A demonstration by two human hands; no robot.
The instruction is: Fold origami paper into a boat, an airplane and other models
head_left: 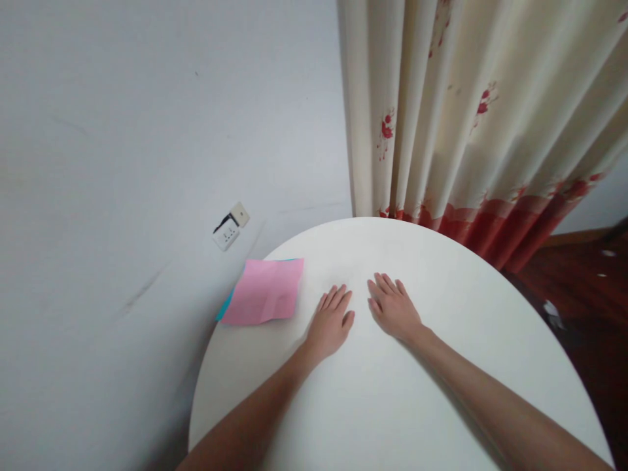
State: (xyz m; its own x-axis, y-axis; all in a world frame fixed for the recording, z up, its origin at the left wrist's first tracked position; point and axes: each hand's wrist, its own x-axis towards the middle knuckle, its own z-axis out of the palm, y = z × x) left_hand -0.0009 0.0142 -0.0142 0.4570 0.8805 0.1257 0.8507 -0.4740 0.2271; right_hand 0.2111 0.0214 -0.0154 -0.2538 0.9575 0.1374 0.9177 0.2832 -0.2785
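My left hand (330, 325) lies palm down on the round white table (373, 418), its fingers stretched out and holding nothing. To its left, a short gap away, is a pink sheet of paper (267, 291). Under that sheet a blue sheet of paper (226, 306) peeks out at the left and along the top edge. My right hand (394, 310) also rests flat on the tabletop, fingers extended and nothing in them. A narrow strip of table separates the two hands.
A pale wall (122, 163) with a power socket (226, 233) borders the table on the left. Beyond the far edge hangs a cream curtain (456, 131) with red flowers and a red hem. Dark reddish floor (589, 288) shows at the right.
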